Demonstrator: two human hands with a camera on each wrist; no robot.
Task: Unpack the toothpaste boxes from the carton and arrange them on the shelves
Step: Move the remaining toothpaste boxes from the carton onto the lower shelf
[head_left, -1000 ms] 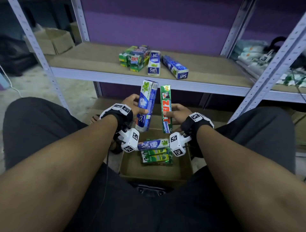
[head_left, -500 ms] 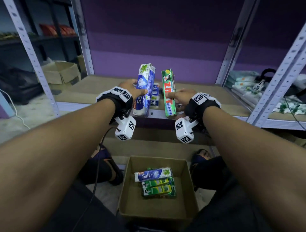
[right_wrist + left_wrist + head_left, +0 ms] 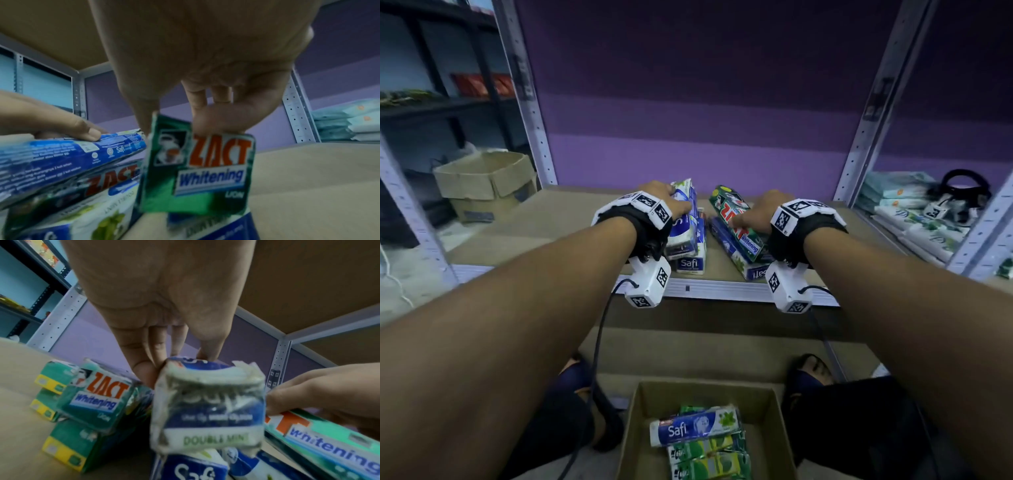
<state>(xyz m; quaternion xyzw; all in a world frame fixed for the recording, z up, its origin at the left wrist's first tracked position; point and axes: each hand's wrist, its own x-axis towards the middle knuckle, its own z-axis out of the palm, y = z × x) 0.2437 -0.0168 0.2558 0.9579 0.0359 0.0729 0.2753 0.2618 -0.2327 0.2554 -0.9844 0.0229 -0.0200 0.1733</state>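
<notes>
My left hand (image 3: 667,202) grips a blue and white Safi box (image 3: 683,219) (image 3: 207,410) from above and holds it over another Safi box (image 3: 690,262) lying on the shelf (image 3: 551,226). My right hand (image 3: 756,212) grips a green Zact box (image 3: 739,222) (image 3: 197,172) over a blue Safi box (image 3: 750,267) that lies slanted on the shelf. To the left of these, in the left wrist view, stands a stack of green boxes (image 3: 82,410). Below, the open carton (image 3: 647,438) holds a Safi box (image 3: 695,428) on top of green boxes (image 3: 709,459).
Grey perforated uprights (image 3: 530,102) (image 3: 873,102) flank the shelf bay against a purple back wall. An open cardboard box (image 3: 482,181) sits at the left, white packets (image 3: 914,219) on the neighbouring shelf at the right. My feet (image 3: 808,373) flank the carton.
Both hands have carried their boxes up from above the carton to the shelf and tilted them down flat over the boxes lying there. The view has risen towards the shelf.
</notes>
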